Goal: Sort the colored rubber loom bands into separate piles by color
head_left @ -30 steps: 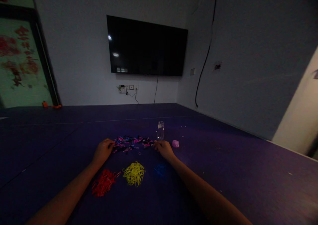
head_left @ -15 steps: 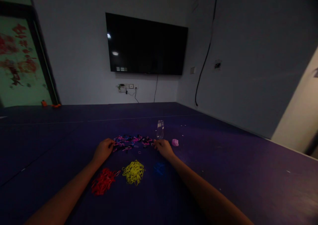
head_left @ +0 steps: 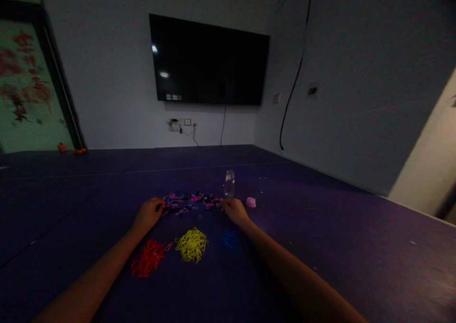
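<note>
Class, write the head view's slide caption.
Left hand and right hand flank a multicoloured loop pile; red pile, yellow pile and blue pile lie nearer.

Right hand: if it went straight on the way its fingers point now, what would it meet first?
Most likely the right end of the mixed band pile, just left of the right hand; whether they already touch is unclear. The clear bottle is beyond, seemingly off that line.

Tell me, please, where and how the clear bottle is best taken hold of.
Grip the clear bottle around its middle, probably with the right hand from the right: it appears upright, taller than wide, and mixed bands spread to its front left.
</note>
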A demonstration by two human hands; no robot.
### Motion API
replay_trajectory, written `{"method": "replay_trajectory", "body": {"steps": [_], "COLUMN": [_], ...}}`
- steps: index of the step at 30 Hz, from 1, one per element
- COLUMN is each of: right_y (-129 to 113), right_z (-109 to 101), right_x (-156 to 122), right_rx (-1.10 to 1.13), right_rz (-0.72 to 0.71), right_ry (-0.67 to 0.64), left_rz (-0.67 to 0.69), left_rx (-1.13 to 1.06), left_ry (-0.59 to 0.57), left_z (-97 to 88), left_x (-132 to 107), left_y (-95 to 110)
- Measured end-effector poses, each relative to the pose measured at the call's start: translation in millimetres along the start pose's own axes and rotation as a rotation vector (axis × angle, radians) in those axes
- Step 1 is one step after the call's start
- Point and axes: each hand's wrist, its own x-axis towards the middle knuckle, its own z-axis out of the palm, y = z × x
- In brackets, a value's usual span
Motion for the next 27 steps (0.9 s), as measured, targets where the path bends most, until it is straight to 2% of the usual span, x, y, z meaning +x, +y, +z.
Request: {"method": "replay_trajectory", "body": {"steps": [27], "right_y": [-0.4], "right_z": [-0.1], "right_x": [-1.3], "right_rx": [-0.022], "right_rz": [-0.022], "right_ry": [0.004], "left_rz": [0.028], "left_rx": [-0.018], "left_ry": [-0.029], "left_z": [-2.1], "left_x": [0.7], "left_y": [2.6]}}
